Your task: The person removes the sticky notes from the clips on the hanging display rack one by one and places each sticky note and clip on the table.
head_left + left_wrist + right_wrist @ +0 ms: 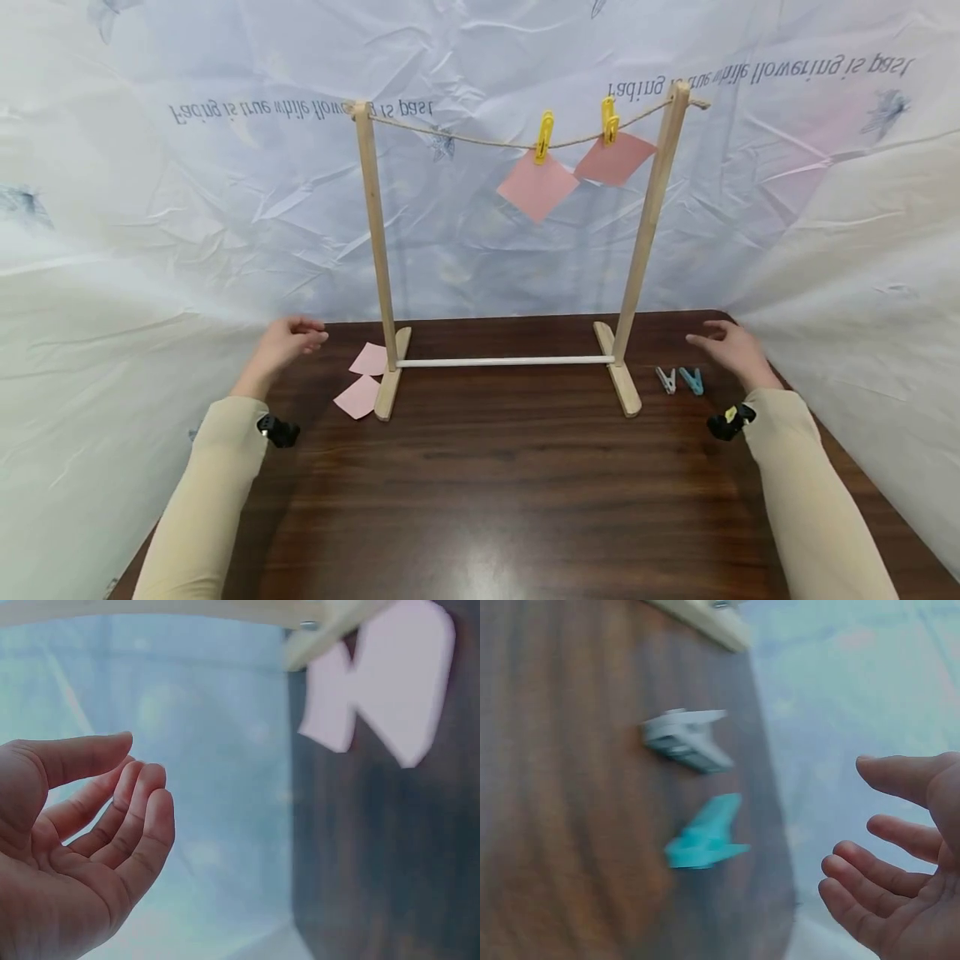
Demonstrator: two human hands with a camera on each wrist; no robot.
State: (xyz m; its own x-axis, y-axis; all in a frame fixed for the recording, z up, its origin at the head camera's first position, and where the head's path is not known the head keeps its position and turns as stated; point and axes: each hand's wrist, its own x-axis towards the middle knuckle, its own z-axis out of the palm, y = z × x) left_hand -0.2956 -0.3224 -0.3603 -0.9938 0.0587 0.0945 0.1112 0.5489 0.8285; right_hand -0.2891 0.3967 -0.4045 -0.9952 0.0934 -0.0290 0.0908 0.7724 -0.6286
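My left hand [288,343] hovers left of two pink paper squares [357,397] that lie by the frame's left foot. Its fingers are loosely bent and hold nothing, as the left wrist view shows. On the other side my right hand [733,350] is held above the table, fingers relaxed and apart, with nothing in them. Beside it lie a grey clothespin [686,740] and a teal clothespin [706,834]. Two more pink squares hang from the twine [465,138]: one square [538,187] under a yellow clothespin [543,137], the other [617,158] under two yellow clothespins [610,123].
A wooden frame [643,242] stands at the back of the dark table [480,483], its two posts joined low down by a white rod [502,362]. Pale printed cloth [480,258] surrounds the table at the back and sides.
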